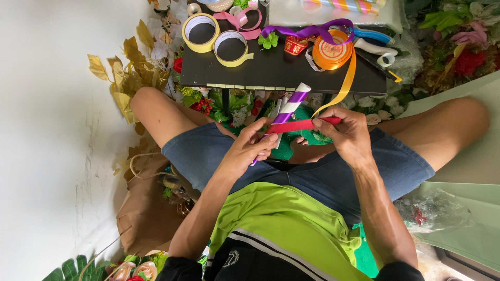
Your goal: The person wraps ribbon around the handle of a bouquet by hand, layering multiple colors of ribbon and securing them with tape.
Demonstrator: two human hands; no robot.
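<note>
I sit cross-legged on the floor. My left hand grips a purple-and-white striped rolled stick and pinches one end of a short red ribbon. My right hand pinches the ribbon's other end, so the strip is stretched flat across the stick between both hands, above my lap. An orange ribbon tail hangs from an orange spool down towards my right hand.
A low black table in front carries two yellow ribbon rolls, pink ribbon, purple ribbon and white-handled scissors. Artificial flowers and gold leaves surround it. A brown paper bag lies left; green sheets right.
</note>
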